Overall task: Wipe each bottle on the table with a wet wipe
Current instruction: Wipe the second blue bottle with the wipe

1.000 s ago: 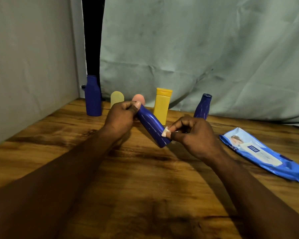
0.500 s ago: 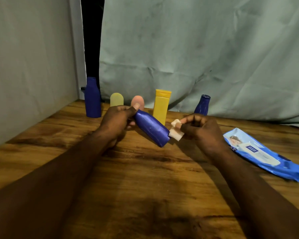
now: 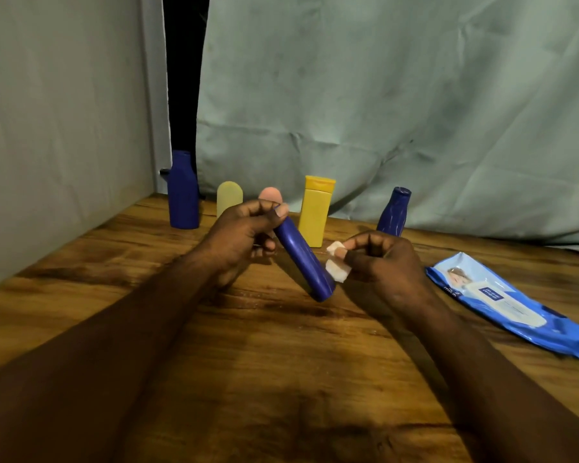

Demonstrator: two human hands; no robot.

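My left hand (image 3: 241, 238) grips the top end of a dark blue bottle (image 3: 303, 259), which slants down to the right above the wooden table (image 3: 281, 362). My right hand (image 3: 381, 262) pinches a small white wet wipe (image 3: 337, 269) right beside the bottle's lower end. Along the back stand a tall blue bottle (image 3: 182, 192), a pale yellow bottle (image 3: 229, 197), a pink bottle (image 3: 270, 194) partly hidden behind my left hand, a yellow bottle (image 3: 316, 210) and a small blue bottle (image 3: 393, 212).
A blue pack of wet wipes (image 3: 502, 302) lies flat on the table at the right. A grey-green cloth (image 3: 381, 95) hangs behind the table and a pale wall (image 3: 57, 111) closes the left side.
The wipe went from the bottle's lower end a little away to the right, then back beside it. The bottle tilted steeper in my left hand.
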